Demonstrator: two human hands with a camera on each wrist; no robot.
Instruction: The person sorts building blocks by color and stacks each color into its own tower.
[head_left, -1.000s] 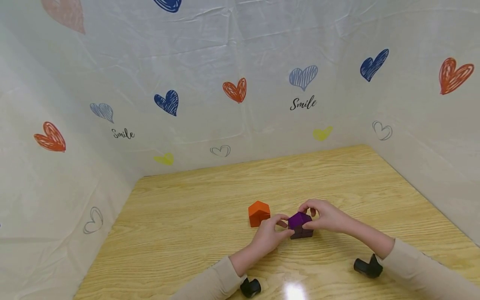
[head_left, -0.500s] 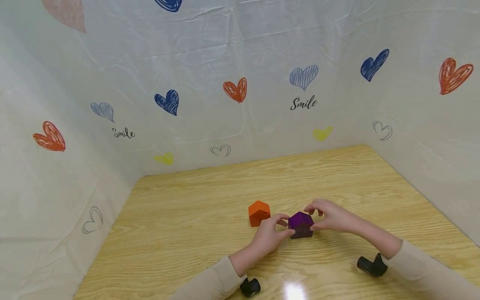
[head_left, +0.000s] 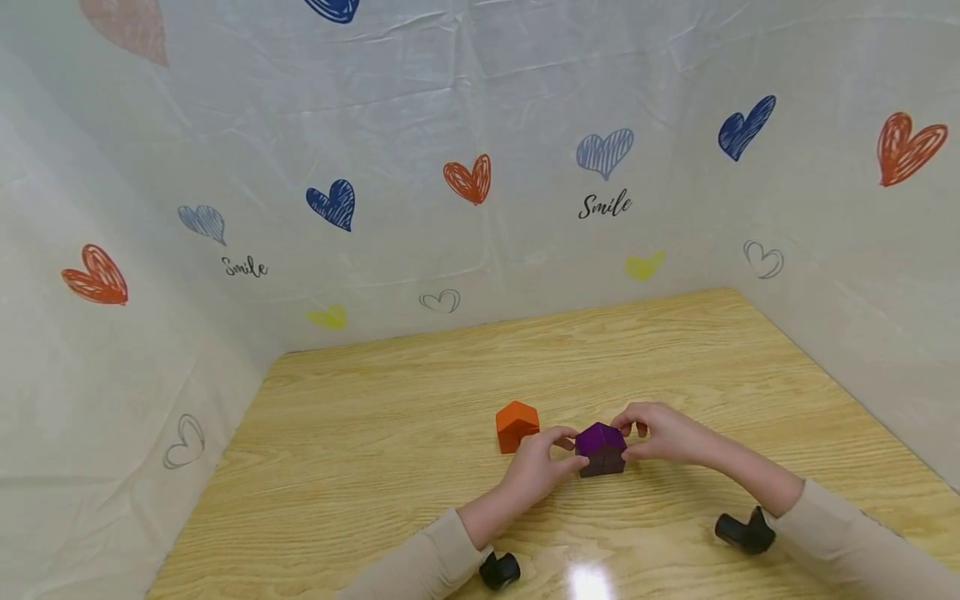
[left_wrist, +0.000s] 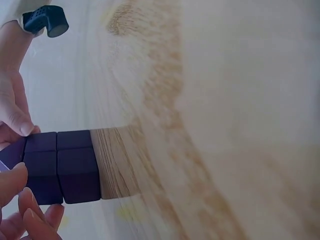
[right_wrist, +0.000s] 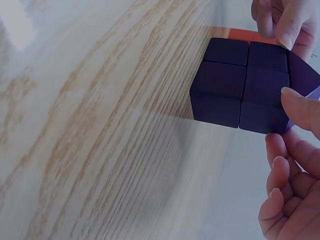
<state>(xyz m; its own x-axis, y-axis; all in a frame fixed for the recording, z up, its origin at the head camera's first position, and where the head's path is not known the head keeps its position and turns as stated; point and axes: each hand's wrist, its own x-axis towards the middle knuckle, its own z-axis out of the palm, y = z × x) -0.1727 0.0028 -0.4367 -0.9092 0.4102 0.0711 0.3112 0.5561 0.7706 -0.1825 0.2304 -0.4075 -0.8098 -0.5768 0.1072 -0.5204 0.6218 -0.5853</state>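
A dark purple block house stands on the wooden table, its cubes set side by side under a brighter, sloped purple top. Seams between the cubes show in the left wrist view on the block house. My left hand pinches its left side between thumb and index finger. On the opposite side, my right hand holds the house with the thumb near the front and the index finger behind, the other fingers curled. In the right wrist view the right thumb lies against the upper cubes.
An orange block house of similar shape stands just behind my left hand, partly covered by it. White cloth walls printed with hearts rise along the table's back and sides. Black cameras sit at both wrists.
My right hand has drawn back rightward from the top of the purple block house, then come in against its right side. The left hand and the orange house have stayed put.
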